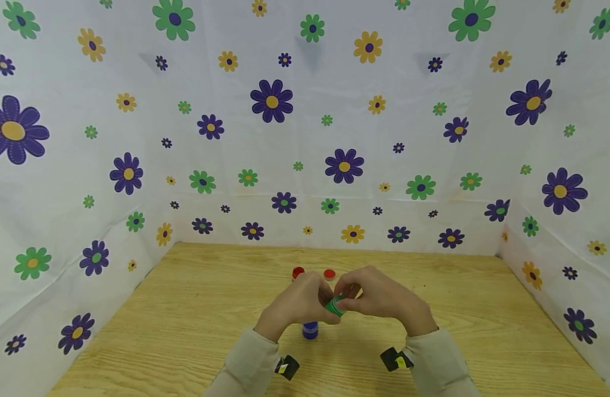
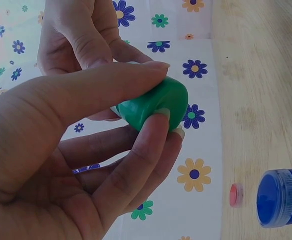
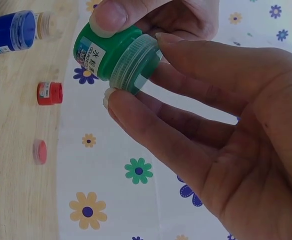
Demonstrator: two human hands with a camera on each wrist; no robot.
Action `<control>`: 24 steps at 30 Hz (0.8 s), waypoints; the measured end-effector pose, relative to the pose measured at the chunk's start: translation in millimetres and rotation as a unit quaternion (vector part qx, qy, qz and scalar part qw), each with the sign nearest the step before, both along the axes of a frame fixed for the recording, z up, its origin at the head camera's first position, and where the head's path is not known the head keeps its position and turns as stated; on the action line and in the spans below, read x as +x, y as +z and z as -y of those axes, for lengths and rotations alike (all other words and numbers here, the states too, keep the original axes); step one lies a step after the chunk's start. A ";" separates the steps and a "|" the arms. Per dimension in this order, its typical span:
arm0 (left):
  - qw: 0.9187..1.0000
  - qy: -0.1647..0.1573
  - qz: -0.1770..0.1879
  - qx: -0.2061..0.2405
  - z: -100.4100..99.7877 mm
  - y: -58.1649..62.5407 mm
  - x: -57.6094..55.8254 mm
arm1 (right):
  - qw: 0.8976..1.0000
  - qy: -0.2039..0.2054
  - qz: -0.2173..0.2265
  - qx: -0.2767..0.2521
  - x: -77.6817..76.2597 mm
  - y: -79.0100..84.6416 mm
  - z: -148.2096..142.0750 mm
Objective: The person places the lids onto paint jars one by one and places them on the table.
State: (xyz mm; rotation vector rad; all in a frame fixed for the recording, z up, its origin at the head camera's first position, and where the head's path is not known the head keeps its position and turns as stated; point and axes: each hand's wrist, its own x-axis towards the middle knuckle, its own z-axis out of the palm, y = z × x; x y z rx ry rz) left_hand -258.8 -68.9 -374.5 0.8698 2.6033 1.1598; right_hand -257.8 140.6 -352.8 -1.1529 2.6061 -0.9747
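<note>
A small green gouache paint jar (image 3: 98,50) is held up between both hands over the table, tilted. My left hand (image 1: 301,300) grips the green body, with thumb on one side and fingertips on the other in the left wrist view. My right hand (image 1: 386,295) pinches the jar's clear ridged lid (image 3: 131,62) between thumb and fingers. The lid sits on the jar's mouth. Below, on the table, stands a blue paint jar (image 1: 310,331) with a clear lid on it, partly covered by the left hand in the head view.
Farther back on the wooden table (image 1: 210,309) are a red paint jar (image 3: 48,93), without a lid on it, and a red-tinted lid (image 1: 329,273) lying apart. Another clear-lidded jar (image 3: 47,25) shows behind the blue one. Flower-patterned white cloth (image 1: 315,138) encloses the back and sides.
</note>
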 end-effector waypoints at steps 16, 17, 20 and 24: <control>1.000 0.014 0.003 -0.010 -0.1 -1.5 -0.6 | 0.999 -0.009 0.028 -0.023 -0.5 0.0 -4.1; 1.000 0.014 0.003 -0.010 -0.2 -1.2 -0.5 | 0.999 -0.005 0.029 -0.026 -0.5 0.0 -4.3; 1.000 0.016 0.004 -0.011 -0.4 -0.7 -0.3 | 0.999 0.009 0.034 -0.033 -0.3 -0.2 -4.6; 1.000 0.013 -0.001 -0.011 -0.5 -0.5 -0.2 | 0.998 0.021 0.038 -0.039 -0.2 -0.9 -4.2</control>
